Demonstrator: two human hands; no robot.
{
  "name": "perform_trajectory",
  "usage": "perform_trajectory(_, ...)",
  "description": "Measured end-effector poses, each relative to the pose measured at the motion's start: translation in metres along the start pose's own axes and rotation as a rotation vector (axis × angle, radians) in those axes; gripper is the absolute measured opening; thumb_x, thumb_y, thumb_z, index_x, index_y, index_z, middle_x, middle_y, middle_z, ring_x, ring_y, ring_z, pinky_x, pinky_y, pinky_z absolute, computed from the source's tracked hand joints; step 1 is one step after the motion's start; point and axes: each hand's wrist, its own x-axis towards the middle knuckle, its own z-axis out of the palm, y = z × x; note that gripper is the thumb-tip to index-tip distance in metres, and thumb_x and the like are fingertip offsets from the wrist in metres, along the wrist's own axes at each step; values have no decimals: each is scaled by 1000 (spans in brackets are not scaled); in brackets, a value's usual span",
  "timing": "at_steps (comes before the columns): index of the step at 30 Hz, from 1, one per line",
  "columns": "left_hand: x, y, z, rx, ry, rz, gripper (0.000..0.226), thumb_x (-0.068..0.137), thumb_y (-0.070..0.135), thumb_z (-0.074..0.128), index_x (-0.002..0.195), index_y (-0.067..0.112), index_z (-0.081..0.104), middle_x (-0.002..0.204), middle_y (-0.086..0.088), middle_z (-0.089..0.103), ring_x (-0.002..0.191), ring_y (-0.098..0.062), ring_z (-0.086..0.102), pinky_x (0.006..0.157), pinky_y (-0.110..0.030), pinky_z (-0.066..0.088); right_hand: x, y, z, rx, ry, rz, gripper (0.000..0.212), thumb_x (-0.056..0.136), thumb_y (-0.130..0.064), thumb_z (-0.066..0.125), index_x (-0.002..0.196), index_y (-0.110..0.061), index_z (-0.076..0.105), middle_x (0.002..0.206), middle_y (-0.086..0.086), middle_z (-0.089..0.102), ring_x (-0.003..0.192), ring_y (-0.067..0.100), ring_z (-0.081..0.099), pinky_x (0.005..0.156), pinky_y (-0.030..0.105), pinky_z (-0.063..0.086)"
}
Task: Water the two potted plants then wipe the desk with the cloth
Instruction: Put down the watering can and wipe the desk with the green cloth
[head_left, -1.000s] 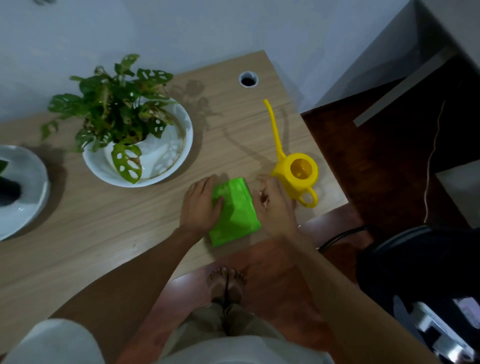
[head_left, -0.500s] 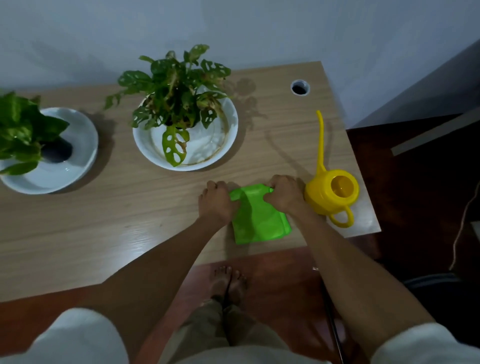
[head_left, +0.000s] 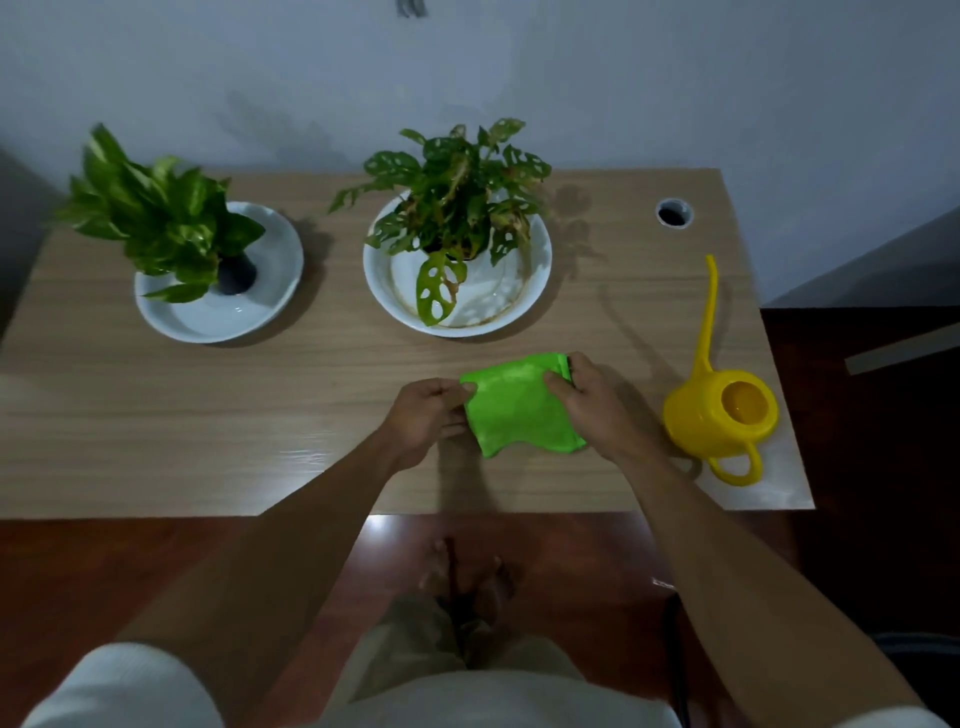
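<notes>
Pinching green cloth (head_left: 521, 404) now lifted at far corners by left hand (head_left: 425, 417) and right hand (head_left: 589, 400), opened beside yellow watering can (head_left: 723, 405), likely ready for wiping desk (head_left: 208, 415).

Both hands on green cloth (head_left: 519, 405) at desk (head_left: 208, 426) front edge: left hand (head_left: 423, 415) pinches its left corner, right hand (head_left: 589, 400) grips its right side. Yellow can (head_left: 722, 410) just right of right hand, spout pointing back. Holey-leaf plant (head_left: 457, 208) in white bowl (head_left: 535, 270) behind cloth. Second plant (head_left: 150, 218) in white dish (head_left: 280, 260) back left. Cable hole (head_left: 674, 213) back right.
</notes>
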Motion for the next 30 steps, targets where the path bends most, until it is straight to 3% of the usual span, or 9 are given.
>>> perform_trajectory(3, -8, 5, -28, -50, -40, -17, 10, 97, 15, 69, 100, 8, 75, 99, -7, 81, 88, -20, 78, 86, -36, 61, 1, -16, 26, 13, -3, 3, 14, 105, -18, 60, 109, -5, 65, 106, 18, 74, 91, 15, 71, 83, 35, 56)
perform_trajectory(5, -12, 9, -48, -41, -33, 6, 9, 98, 16, 67, 101, 10, 73, 98, -4, 81, 87, -18, 77, 89, -36, 60, -1, -29, 48, 51, -19, 4, 11, 106, -16, 58, 97, -15, 64, 92, 7, 72, 74, 1, 67, 68, 24, 54)
perform_trajectory(7, -16, 12, -60, 12, 5, 34, 14, 102, 22, 63, 112, 15, 69, 101, -2, 78, 87, -17, 75, 88, -39, 59, -1, -39, 66, 94, -45, 4, 15, 108, -17, 55, 95, -24, 60, 93, -2, 70, 78, 2, 67, 64, 15, 53)
perform_trajectory(10, -23, 16, -79, 119, 64, 92, 12, 107, 28, 55, 113, 21, 63, 92, 2, 75, 70, -9, 75, 58, -28, 60, 3, -45, 98, 130, -43, 59, 8, 108, -15, 54, 104, -18, 60, 109, 7, 72, 97, 21, 69, 82, 31, 59)
perform_trajectory(13, -22, 19, -100, 266, 86, 163, 19, 110, 29, 48, 115, 14, 58, 89, -1, 69, 65, -9, 70, 49, -25, 55, 7, -49, 126, 203, -44, 212, 11, 103, -8, 58, 109, -16, 64, 120, 14, 74, 102, 26, 73, 91, 43, 61)
perform_trajectory(19, 4, 30, -132, 475, 59, 246, 25, 111, 26, 45, 128, 11, 54, 107, -23, 68, 93, -28, 64, 91, -61, 57, 17, -56, 157, 78, 71, 221, 34, 98, 0, 56, 128, -13, 62, 122, 10, 71, 114, 31, 69, 100, 52, 57)
perform_trajectory(24, 23, 35, -152, 808, 125, 448, 27, 103, 22, 57, 129, 18, 61, 85, -9, 72, 83, -30, 69, 85, -46, 58, 18, -63, 173, -84, 442, 152, 44, 96, -3, 60, 140, -1, 54, 136, 19, 60, 127, 36, 59, 103, 41, 49)
perform_trajectory(27, 23, 30, -182, 1062, 192, 555, 35, 98, 24, 61, 130, 10, 64, 115, -16, 71, 111, -38, 65, 96, -44, 51, 6, -64, 196, -337, 581, 59, 43, 93, -4, 61, 135, 0, 57, 133, 20, 58, 126, 37, 54, 100, 40, 41)
perform_trajectory(30, 25, 17, -218, 1300, 167, 596, 55, 98, 33, 61, 146, 9, 54, 152, -14, 53, 138, -38, 49, 111, -46, 41, 8, -57, 221, -612, 407, -74, 41, 99, -13, 57, 139, -2, 60, 141, 19, 59, 135, 38, 52, 111, 43, 37)
